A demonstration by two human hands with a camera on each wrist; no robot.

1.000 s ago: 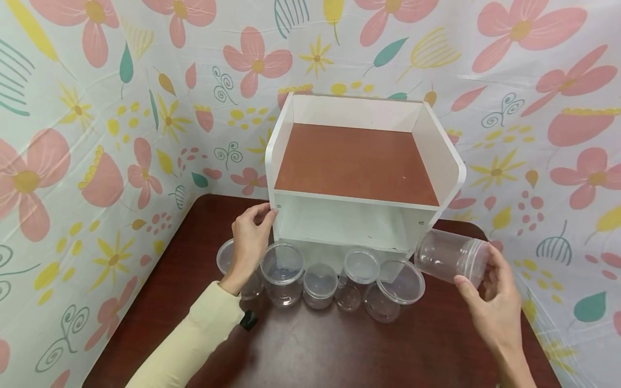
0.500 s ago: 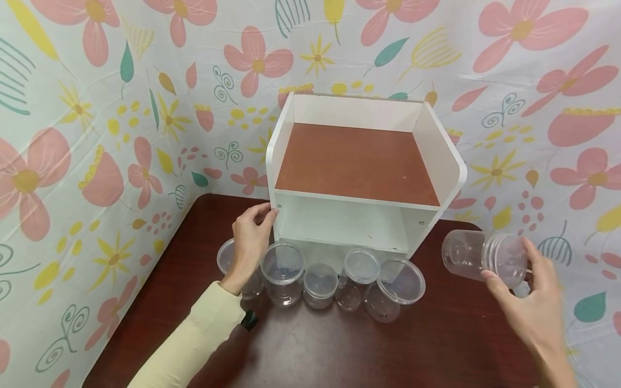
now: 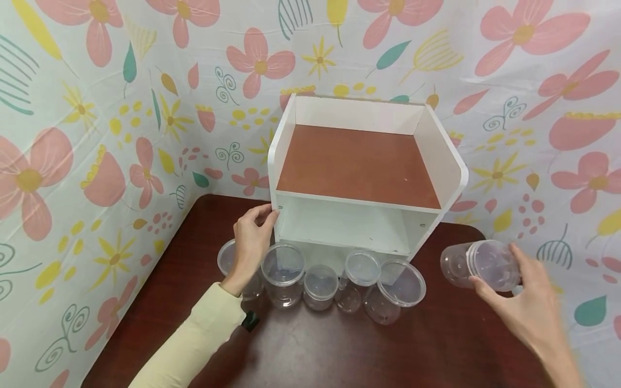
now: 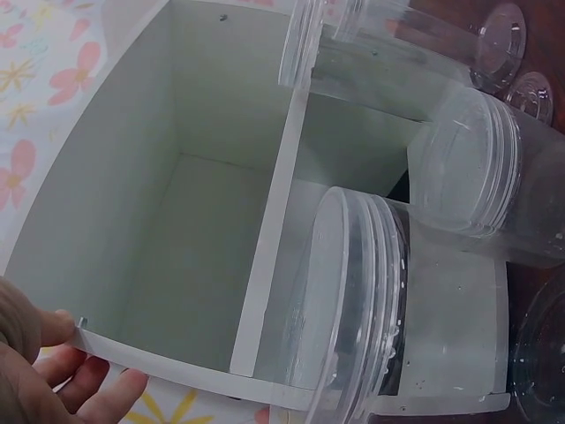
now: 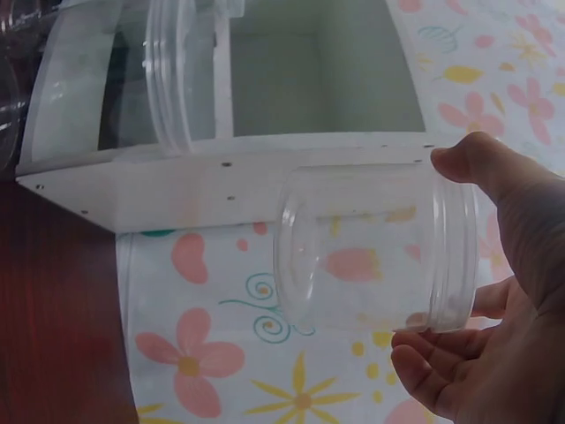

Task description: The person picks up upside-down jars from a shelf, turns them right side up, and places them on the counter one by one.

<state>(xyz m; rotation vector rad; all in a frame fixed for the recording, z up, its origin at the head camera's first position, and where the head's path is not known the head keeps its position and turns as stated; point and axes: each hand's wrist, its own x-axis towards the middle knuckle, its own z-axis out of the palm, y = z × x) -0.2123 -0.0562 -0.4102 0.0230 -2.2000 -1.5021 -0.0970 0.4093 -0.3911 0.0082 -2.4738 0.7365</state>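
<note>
A white shelf unit [image 3: 359, 167] with a reddish-brown top panel stands at the back of the table. My left hand [image 3: 250, 237] pinches the front edge of its left side panel; the left wrist view has the thumb [image 4: 55, 327] inside and fingers outside. At the right, my right hand [image 3: 531, 302] holds a clear plastic jar [image 5: 362, 256] by its lidded end, thumb on one side and fingers on the other. The jar lies tilted sideways in the air, base pointing left, right of the shelf unit. Nothing shows inside it.
Several clear lidded jars of different sizes, among them a short jar [image 3: 320, 291] and a wide-lidded jar [image 3: 401, 285], stand in a row before the shelf unit. The dark red table [image 3: 339, 355] meets floral cloth [image 3: 160, 70] at the back and sides.
My right hand has carried the jar right, away from the shelf unit's corner, and turned it so the lid faces the head camera more. My left hand has kept its place.
</note>
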